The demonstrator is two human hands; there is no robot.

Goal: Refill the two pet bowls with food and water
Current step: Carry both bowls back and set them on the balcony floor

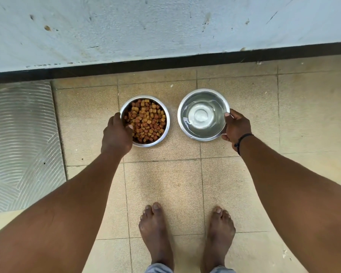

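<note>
Two steel pet bowls stand side by side on the tan tiled floor near the wall. The left bowl (164, 113) is full of brown and orange kibble (146, 120). My left hand (117, 133) grips its left rim, thumb inside over the kibble. The right bowl (185, 107) holds clear water (202, 116). My right hand (235, 128) grips its right rim, with a black band on that wrist.
A pale blue wall (165, 26) with a black skirting strip (165, 64) runs just behind the bowls. A grey ribbed mat (22, 142) lies on the floor to the left. My two bare feet (185, 233) stand on the tiles below the bowls.
</note>
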